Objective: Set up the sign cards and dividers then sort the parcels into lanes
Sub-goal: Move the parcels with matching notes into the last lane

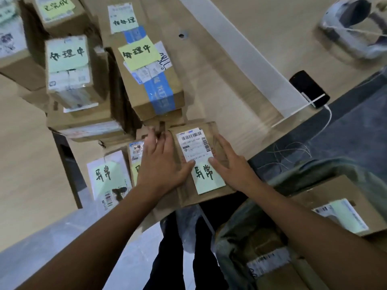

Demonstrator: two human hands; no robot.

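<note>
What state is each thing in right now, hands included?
Parcel: lying label up, under both hands.
Left hand: flat on parcel, fingers straight.
Right hand: flat on parcel, fingers straight.
Green note: stuck flat on parcel.
Blue-taped box: sealed, stacked on other boxes.
Divider: standing on table.
Phone: screen dark, cable plugged in.
Sack: open, parcels inside.
</note>
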